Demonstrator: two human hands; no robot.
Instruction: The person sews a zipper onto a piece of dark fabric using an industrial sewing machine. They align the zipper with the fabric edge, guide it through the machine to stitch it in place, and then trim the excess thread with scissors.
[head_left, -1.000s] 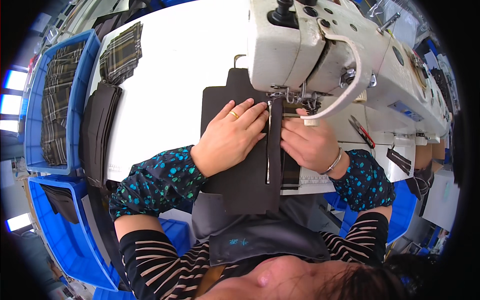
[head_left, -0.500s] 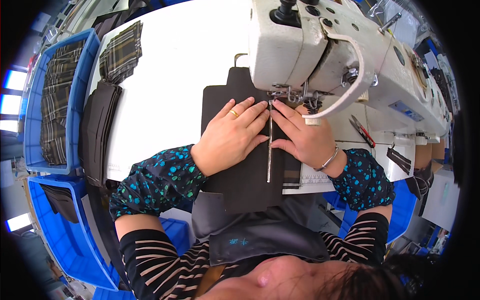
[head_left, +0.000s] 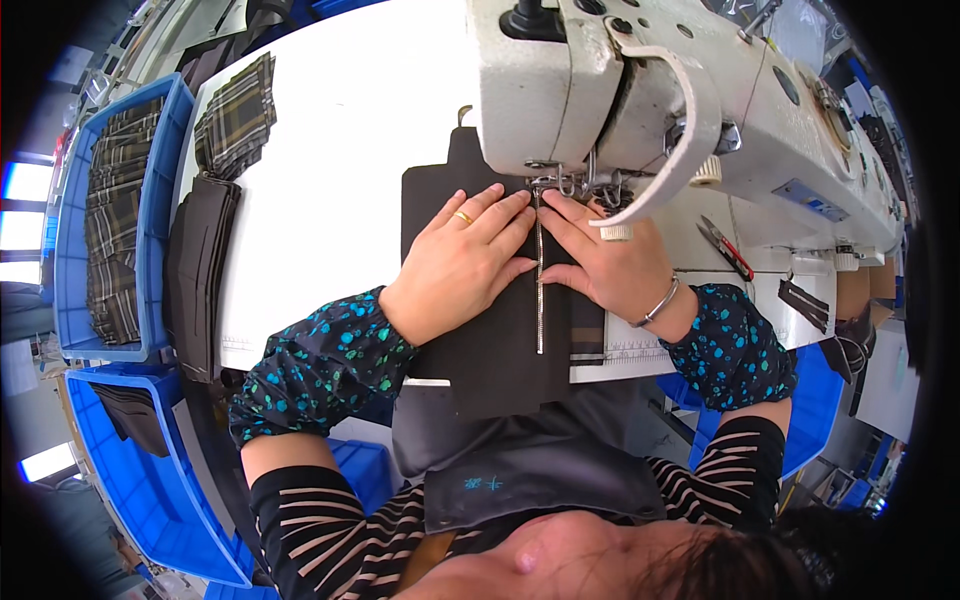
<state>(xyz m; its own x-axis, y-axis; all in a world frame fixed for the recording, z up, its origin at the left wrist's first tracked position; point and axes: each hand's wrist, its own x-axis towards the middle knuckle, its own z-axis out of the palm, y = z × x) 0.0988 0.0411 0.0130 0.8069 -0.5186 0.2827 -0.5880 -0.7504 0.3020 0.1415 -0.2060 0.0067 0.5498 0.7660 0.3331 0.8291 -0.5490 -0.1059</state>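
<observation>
Apron (head_left: 540,480) is sitting nearest, with the lower end of the dark cloth panel (head_left: 500,365) overhanging it below the hands. Left hand (head_left: 455,262) is lying flat on the panel, fingers close together, gripping nothing; right hand (head_left: 618,262) is also pressing flat, thumb splayed. Silver-toothed zipper (head_left: 540,300) is running between them on the panel. Change: a second ago the right hand was resting farther right; now it is meeting the zipper's edge, so both sides are apparently being held down flat (judgement, not certain). Plaid strip (head_left: 587,335) is peeking out below the right hand. Sewing machine (head_left: 525,110) is looming just beyond the fingertips; snips (head_left: 725,248) are lying right of the right hand; plaid stack (head_left: 235,115) is sitting far left beyond the left hand.
</observation>
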